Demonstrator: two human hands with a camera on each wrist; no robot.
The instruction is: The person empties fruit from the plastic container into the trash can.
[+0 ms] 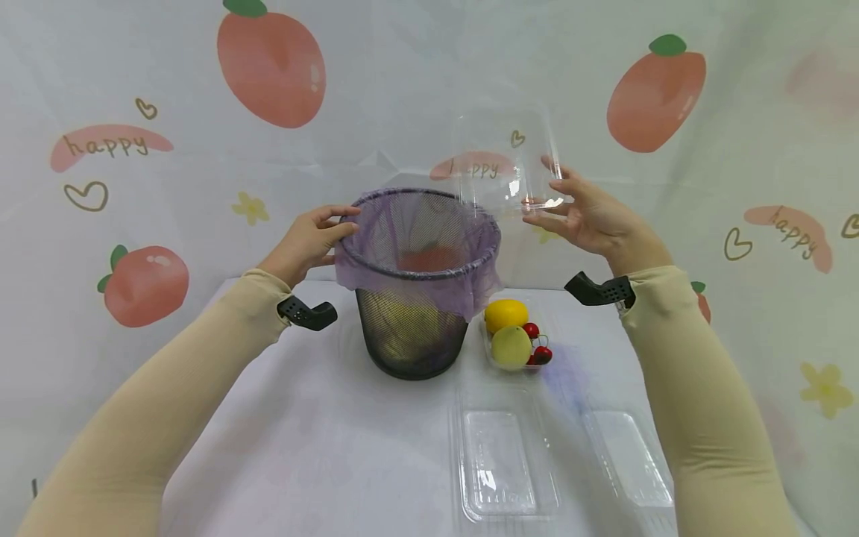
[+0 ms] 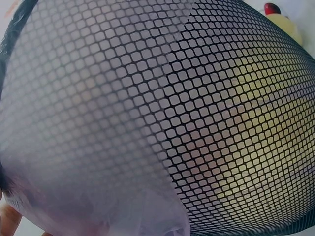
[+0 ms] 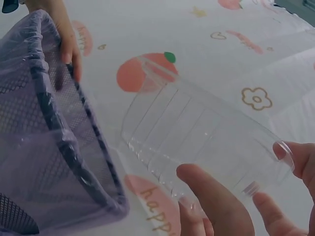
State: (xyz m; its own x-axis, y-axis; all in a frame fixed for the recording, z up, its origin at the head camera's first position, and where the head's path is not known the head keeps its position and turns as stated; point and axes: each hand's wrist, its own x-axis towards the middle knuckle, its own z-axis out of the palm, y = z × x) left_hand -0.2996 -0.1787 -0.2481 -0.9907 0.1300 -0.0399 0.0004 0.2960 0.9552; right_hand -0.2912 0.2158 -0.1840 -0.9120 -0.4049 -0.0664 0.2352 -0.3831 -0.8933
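Near on the tabletop (image 1: 322, 447), two clear trays (image 1: 499, 462) lie bare; one tray of fruit (image 1: 513, 339) waits untouched. Left hand (image 1: 310, 242) grips the mesh bin (image 1: 412, 328) rim. Right hand (image 1: 590, 216) holds a clear tray (image 1: 503, 160) tilted above it, seemingly emptied.

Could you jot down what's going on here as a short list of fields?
Left hand: holds rim of black mesh wastebasket with purple bag liner
Right hand: grip on clear plastic container, raised beside the basket's rim
Table: clear tray of yellow fruit and red cherries; two clear plastic trays at front
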